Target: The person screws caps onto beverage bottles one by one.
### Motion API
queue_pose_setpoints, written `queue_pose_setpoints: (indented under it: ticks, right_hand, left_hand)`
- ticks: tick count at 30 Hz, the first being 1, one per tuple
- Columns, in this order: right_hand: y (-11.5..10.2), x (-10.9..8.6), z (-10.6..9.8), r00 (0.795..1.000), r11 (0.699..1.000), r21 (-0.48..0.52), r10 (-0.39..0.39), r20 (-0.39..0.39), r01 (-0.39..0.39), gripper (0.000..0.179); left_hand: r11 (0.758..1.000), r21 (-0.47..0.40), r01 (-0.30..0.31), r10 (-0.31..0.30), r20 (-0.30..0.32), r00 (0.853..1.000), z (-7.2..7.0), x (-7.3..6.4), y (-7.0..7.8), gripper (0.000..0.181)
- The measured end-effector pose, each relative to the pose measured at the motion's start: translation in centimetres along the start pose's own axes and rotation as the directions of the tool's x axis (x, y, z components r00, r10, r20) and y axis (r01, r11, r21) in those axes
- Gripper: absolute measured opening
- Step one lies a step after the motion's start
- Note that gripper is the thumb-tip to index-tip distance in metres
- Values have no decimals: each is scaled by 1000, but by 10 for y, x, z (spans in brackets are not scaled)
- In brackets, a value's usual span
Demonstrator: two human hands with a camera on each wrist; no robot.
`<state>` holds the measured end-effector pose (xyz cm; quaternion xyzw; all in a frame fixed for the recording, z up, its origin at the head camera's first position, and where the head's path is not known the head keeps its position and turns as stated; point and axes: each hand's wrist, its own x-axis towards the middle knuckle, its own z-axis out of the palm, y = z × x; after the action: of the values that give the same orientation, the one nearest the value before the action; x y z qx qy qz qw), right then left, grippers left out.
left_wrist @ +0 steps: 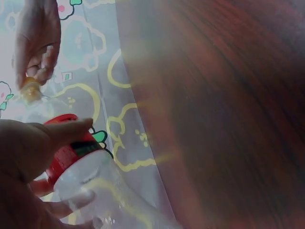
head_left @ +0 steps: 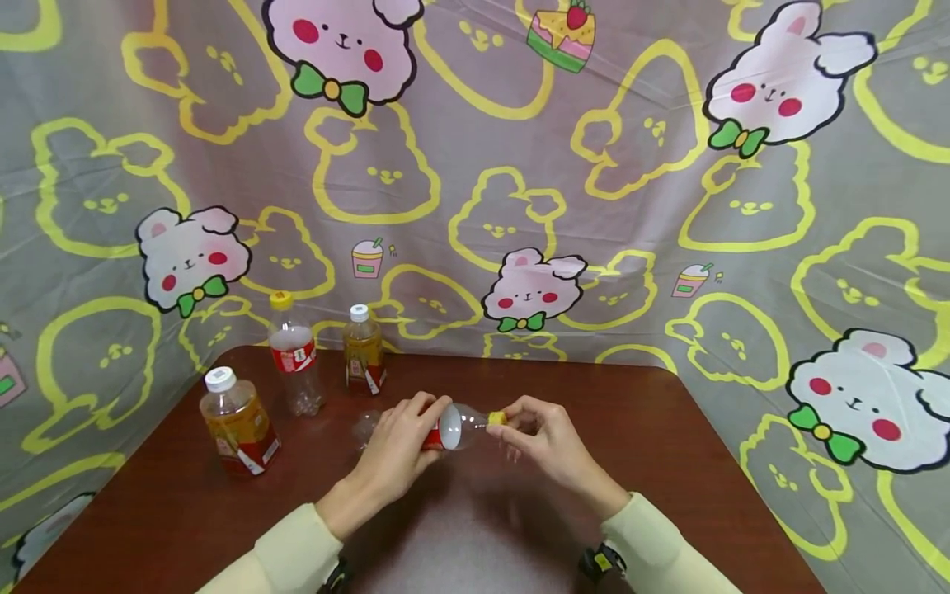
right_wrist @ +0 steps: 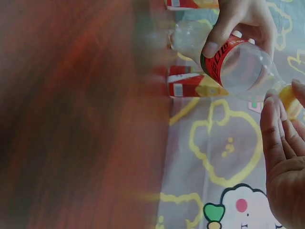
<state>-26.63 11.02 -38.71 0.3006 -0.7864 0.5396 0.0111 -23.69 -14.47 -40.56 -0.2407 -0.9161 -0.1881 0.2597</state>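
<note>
A clear plastic bottle (head_left: 469, 422) with a red label (right_wrist: 224, 59) lies sideways between my two hands, its neck toward the right. My left hand (head_left: 404, 433) grips it around the label; in the left wrist view the thumb and fingers wrap the bottle's body. At the neck, my right hand (head_left: 549, 437) pinches the yellow cap (head_left: 496, 419) between thumb and fingers. The cap sits on the neck. From the right wrist view, the bottle's base points away, past the left hand.
Left on the brown table (head_left: 623, 511) stand a clear bottle with a yellow cap (head_left: 297, 359) and two amber drink bottles with white caps, one nearer (head_left: 236, 425) and one farther back (head_left: 364, 351). A patterned cloth (head_left: 445, 165) hangs around the table.
</note>
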Motion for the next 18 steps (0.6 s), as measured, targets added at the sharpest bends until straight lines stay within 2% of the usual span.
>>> queue_pose_setpoints:
  ticks: [3,6,8,10,13,16,18]
  right_hand:
    - [-2,4,-4,999,999,-6,-33,-17,33,20]
    - [-2,6,-10,997,997,-38,-68,-30,67,18]
    - [-1,7,-15,996,994,-65,-85,-36,83,15]
    - [0,7,-21,996,993,-87,-86,-37,83,11]
    - [3,8,-30,998,991,-117,-63,-23,60,10]
    - [8,10,-38,999,989,-143,-33,0,33,11]
    - [11,11,-41,1000,988,-153,-21,11,22,10]
  left_hand:
    - [999,-52,15,-16,-15,1000,1,5,-4,74]
    - [983,-171,65,-72,-32,997,0,15,-11,73]
    - [956,-274,108,-125,-47,991,-1,22,-17,73]
    - [915,-372,153,-191,-68,979,-3,28,-25,71]
    - [858,-455,240,-312,-89,946,-7,35,-38,71]
    - [811,-470,349,-437,-89,895,-10,36,-52,74]
    - [782,-472,408,-498,-79,863,-11,36,-60,75]
